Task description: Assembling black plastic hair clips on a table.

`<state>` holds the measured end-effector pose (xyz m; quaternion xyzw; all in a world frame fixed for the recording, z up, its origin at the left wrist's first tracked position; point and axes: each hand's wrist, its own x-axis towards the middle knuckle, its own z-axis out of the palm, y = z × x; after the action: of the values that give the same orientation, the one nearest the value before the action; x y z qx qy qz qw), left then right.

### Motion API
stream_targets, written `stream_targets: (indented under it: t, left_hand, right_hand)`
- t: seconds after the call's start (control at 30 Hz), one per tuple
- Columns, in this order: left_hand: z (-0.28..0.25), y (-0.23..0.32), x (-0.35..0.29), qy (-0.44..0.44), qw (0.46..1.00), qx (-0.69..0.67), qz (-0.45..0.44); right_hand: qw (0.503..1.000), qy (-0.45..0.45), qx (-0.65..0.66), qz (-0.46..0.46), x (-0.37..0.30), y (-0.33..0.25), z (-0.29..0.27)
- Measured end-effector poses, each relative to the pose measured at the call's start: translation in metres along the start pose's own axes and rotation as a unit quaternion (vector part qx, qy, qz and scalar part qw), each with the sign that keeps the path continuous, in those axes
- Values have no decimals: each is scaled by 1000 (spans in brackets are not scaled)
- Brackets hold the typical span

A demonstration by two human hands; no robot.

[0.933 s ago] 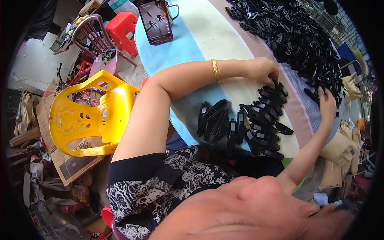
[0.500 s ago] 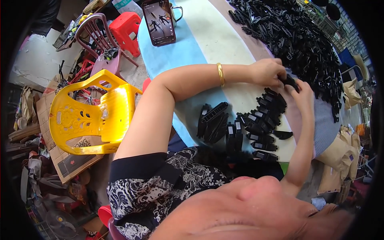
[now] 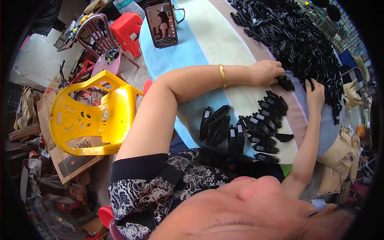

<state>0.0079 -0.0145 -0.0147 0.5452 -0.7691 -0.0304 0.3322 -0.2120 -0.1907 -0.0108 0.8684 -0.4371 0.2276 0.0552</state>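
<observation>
My left hand [image 3: 265,73], with a gold bangle at its wrist, is closed on black plastic parts [image 3: 285,83] above the table's patterned cloth. How many parts it grips cannot be made out. At the near edge of a large heap of the same black parts [image 3: 292,44], my right hand [image 3: 315,95] touches the heap with its fingertips apart. Closer to my body, a curved row of black parts [image 3: 266,116] with small pale patches lies on the cloth. Left of that row is a small stack of long black parts [image 3: 216,122].
A phone [image 3: 161,23] leans against a metal mug [image 3: 179,15] on the striped table [image 3: 204,48]. To the left stand a yellow plastic armchair [image 3: 114,116], a red stool [image 3: 127,32] and a pink chair [image 3: 98,34]. Brown paper sacks [image 3: 340,156] are at the right.
My right hand has left the part held at my left hand and moved right to the heap. My left hand stays nearly in place, still gripping black parts. The phone's picture differs.
</observation>
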Motion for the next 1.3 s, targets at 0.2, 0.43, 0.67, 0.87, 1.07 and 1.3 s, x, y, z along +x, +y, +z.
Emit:
stream_targets:
  t: [0.2, 0.43, 0.67, 0.87, 1.07, 1.3]
  left_hand:
    - [-7, 4, -14, 22, 994, 52, 96]
    - [-15, 9, -12, -5, 997, -63, 51]
    - [-19, 16, -12, -23, 992, -118, -49]
    - [-10, 6, -12, 13, 975, -189, -115]
    - [-14, 5, -10, 8, 991, -89, -95]
    - [-3, -4, -2, 1, 992, -105, -73]
  right_hand:
    - [999, 5, 42, 19, -14, -7, -15]
    - [995, 68, 62, -28, -21, -12, -26]
    - [819, 3, 573, -14, -38, -60, -31]
    - [895, -128, 408, -127, -54, -85, -36]
    - [937, -95, 273, -198, -53, -78, -53]
    - [911, -138, 342, -185, -45, -84, -43]
